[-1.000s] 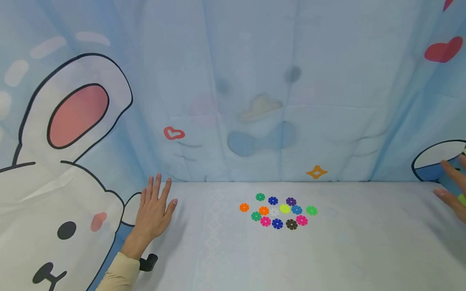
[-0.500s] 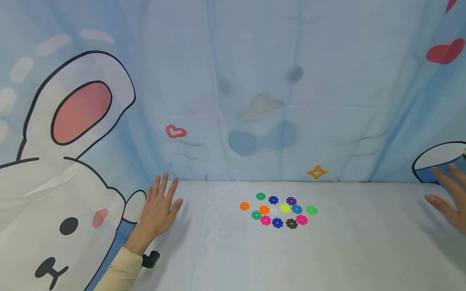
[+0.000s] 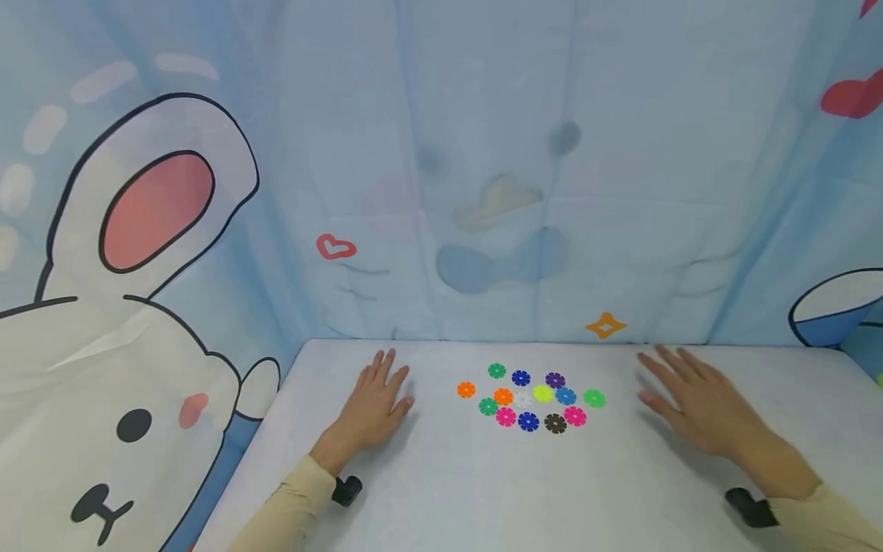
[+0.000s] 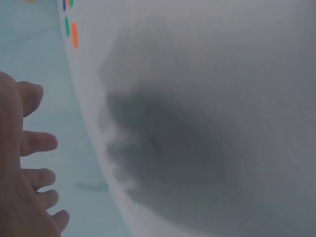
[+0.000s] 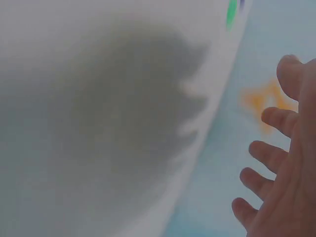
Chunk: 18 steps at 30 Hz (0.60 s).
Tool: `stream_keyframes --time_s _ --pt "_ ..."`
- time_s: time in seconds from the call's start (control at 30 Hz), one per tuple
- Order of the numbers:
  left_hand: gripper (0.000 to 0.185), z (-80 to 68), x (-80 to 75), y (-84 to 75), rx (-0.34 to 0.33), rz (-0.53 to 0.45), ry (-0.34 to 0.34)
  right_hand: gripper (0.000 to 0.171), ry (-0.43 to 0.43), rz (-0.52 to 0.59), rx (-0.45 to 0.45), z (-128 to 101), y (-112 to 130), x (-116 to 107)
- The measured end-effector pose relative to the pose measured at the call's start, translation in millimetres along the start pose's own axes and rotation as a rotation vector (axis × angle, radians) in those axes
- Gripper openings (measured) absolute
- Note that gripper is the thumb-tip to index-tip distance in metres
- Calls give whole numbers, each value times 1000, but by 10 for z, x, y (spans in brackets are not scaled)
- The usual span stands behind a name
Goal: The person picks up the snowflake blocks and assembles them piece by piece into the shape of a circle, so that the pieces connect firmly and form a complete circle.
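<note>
Several notched plastic discs in mixed colours lie flat in a loose cluster at the middle of the white table, among them a yellow disc [image 3: 543, 393], a brown disc [image 3: 555, 423] and a light green disc [image 3: 595, 398]. To the left of the cluster, my left hand [image 3: 372, 406] is held over the table with its fingers spread and nothing in them. My right hand [image 3: 704, 402] hovers to the right of the light green disc, fingers apart and holding nothing. Both wrist views show the hands above their own shadows on the tabletop.
Behind the white table [image 3: 469, 498] hangs a light blue curtain [image 3: 497, 100] that meets its far edge. A printed rabbit [image 3: 159, 368] covers the curtain on the left. Dark wrist camera mounts [image 3: 347, 491] stick out beside the sleeves.
My right hand has come in from the right edge toward the discs. My left hand has moved right, off the rabbit print and over the table. The discs keep their arrangement.
</note>
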<state>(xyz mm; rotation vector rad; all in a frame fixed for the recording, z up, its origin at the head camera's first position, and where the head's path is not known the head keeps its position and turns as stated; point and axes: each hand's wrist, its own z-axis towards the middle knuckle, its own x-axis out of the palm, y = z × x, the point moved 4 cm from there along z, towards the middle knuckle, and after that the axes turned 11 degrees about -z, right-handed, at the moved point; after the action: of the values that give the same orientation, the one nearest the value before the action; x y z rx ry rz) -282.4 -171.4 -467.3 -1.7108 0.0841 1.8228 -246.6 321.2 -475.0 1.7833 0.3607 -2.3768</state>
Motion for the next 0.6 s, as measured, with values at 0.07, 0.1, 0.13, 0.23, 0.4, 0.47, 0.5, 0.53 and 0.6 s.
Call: stream_keyframes --time_s 0.07,0.1,0.13,0.23,0.4,0.47,0.5,0.53,0.6 --pt "49 111 146 -111 3 -19 36 62 7 50 -47 95 342 42" --pt "47 166 214 -169 4 -23 51 61 15 79 -61 134 498 67" --pt "44 215 274 -232 5 -29 64 60 23 108 -68 170 643 84" --pt "37 350 422 -403 14 -49 72 56 38 190 -57 271 1006 119" --pt "32 494 566 -581 26 -35 63 39 35 267 -45 439 1424 90" --pt "31 527 595 -619 30 -12 52 33 41 294 -58 485 1538 71" --pt "31 538 601 -635 31 -5 45 31 49 300 -64 501 1583 65" --pt "29 549 606 -650 36 5 31 29 57 306 -65 514 1618 60" --pt "24 570 612 -681 58 23 -2 27 76 306 -59 529 1664 65"
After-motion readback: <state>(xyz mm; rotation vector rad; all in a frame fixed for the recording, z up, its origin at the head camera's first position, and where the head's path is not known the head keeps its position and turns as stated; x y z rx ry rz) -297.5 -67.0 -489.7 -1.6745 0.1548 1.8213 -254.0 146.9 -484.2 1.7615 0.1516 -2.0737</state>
